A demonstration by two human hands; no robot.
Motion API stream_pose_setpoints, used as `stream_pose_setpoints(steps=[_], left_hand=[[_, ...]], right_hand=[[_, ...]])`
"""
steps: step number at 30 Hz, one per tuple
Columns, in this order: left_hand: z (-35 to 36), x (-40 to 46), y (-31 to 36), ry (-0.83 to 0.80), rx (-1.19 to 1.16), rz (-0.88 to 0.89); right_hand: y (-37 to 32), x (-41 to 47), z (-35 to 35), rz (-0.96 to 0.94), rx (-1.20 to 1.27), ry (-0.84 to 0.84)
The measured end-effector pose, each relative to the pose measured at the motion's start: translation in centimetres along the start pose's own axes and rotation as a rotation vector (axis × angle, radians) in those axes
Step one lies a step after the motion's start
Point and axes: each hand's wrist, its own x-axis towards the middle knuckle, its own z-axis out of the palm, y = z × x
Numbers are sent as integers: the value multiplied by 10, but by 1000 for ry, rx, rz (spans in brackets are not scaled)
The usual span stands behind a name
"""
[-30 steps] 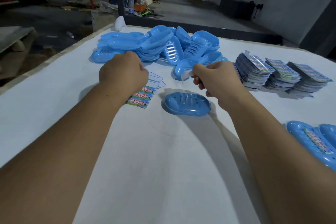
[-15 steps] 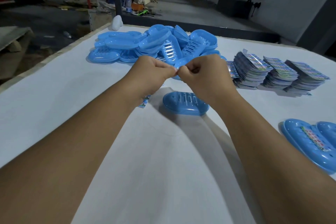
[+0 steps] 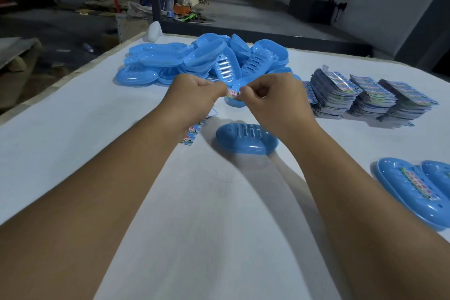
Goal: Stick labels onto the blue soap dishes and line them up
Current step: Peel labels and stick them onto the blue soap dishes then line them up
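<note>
A small printed label is stretched between my two hands above the table; my left hand pinches its left end and my right hand pinches its right end. Just below and nearer to me, one blue soap dish lies on the white table, partly behind my right wrist. A heap of unlabelled blue soap dishes is piled at the back. At the right edge two labelled blue dishes lie side by side, overlapping.
Three stacks of label sheets stand at the back right. A label sheet lies under my left wrist. The table's left edge runs diagonally, with a dark workshop floor beyond it. A white object sits at the far corner.
My left hand left the label sheet on the table and came across to meet my right hand. Both now pinch one label, drawn slightly apart between them.
</note>
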Motion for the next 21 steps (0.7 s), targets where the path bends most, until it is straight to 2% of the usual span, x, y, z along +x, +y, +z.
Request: stream_pose_setpoints(steps=[3,7,11,17,21], left_hand=[[0,1,1,12,-21,-16],[0,2,1,22,-24,-27],[0,2,0,-6,-20,-45],[1,1,-1,-21,17,-49],[6,-4,-4,-37,89,-48]], right_hand=[[7,5,-3,85,21,-27],[7,6,-7,226,200,-118],[8,9,-15,347,278,-218],[10,10,-25,411,263,-263],[11,9,-37,420,262,-375]])
